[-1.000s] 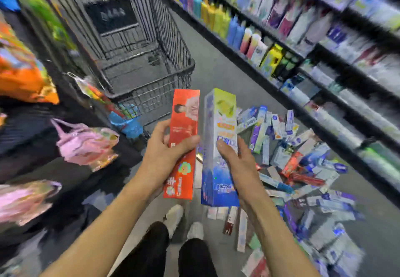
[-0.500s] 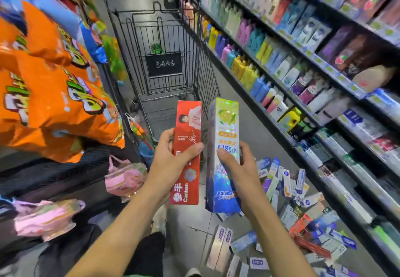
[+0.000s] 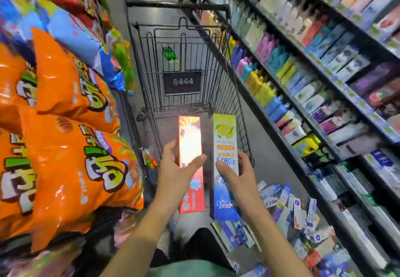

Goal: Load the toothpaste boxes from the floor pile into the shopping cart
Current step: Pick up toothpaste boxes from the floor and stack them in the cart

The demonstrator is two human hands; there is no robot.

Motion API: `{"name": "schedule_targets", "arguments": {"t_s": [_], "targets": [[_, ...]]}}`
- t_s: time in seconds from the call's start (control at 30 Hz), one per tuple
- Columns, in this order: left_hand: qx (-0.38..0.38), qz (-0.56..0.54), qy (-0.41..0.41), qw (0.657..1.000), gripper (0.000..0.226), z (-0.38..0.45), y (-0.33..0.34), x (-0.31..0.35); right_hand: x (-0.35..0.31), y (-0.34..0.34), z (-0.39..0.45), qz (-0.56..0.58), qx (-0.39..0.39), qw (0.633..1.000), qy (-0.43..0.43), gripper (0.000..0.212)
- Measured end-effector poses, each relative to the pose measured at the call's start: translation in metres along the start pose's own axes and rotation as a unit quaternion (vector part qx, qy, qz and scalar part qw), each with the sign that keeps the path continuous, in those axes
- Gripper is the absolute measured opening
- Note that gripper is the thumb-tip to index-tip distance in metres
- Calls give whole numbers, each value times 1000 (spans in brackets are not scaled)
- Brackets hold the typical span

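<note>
two boxes ride over the cart [image 3: 218,77]: left hand [image 3: 175,177] pinches red box [image 3: 191,164], right hand [image 3: 240,179] grips blue box [image 3: 225,168]; next, lower and release.

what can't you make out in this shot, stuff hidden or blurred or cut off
Head view, the only one:
- Red box: glare washes out its upper print; the left hand covers its middle.
- Blue box: the right hand hides part of one side.
- Cart: the two boxes block part of its floor.
- Floor pile: blurred, cut by the bottom edge; no count possible.
- Shelf bottles: labels smeared by motion blur.
</note>
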State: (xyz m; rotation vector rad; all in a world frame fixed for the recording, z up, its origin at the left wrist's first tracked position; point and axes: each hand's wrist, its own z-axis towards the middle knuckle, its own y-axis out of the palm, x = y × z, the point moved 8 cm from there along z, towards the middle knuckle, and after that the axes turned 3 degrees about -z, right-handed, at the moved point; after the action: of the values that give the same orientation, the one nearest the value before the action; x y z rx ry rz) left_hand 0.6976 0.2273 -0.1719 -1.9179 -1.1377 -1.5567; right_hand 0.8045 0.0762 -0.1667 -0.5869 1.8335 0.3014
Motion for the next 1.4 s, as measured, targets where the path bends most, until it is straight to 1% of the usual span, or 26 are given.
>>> {"name": "schedule_targets", "arguments": {"t_s": [0.13,0.23,0.33,0.4,0.5,0.63,0.73,0.8,0.87,0.97,1.1,1.17,1.3,1.4], "targets": [[44,-12,-19,999,73,41,-3,-8,1,12,55,-8,-26,1000,10,47],[88,-9,-20,996,78,73,5,-14,9,22,103,-19,-48,998,23,49],[133,-8,-53,990,83,117,15,-29,18,33,159,-27,-75,996,37,50],[145,-2,-67,987,79,146,26,-36,21,39,197,-37,-96,994,36,52],[166,38,-71,983,65,192,38,-47,26,43,251,-53,-119,991,38,53],[190,126,-70,971,56,265,37,-71,44,47,327,-60,-138,987,54,50],[225,170,-49,958,62,308,30,-84,60,53,375,-68,-139,987,52,49],[229,196,-40,953,58,333,28,-97,77,58,402,-72,-136,987,52,47],[231,209,-38,950,48,354,22,-118,99,65,425,-75,-128,987,56,46],[243,236,-55,939,53,387,5,-159,135,80,456,-96,-112,987,57,44],[240,285,-58,926,41,425,-11,-212,184,100,491,-83,-67,992,63,48],[234,313,-48,919,40,441,-20,-234,204,112,502,-79,-72,992,66,45],[256,327,-55,908,44,464,-36,-261,240,130,513,-65,-106,987,99,43],[260,333,-62,904,45,482,-43,-272,256,135,519,-72,-99,985,118,44]]}}
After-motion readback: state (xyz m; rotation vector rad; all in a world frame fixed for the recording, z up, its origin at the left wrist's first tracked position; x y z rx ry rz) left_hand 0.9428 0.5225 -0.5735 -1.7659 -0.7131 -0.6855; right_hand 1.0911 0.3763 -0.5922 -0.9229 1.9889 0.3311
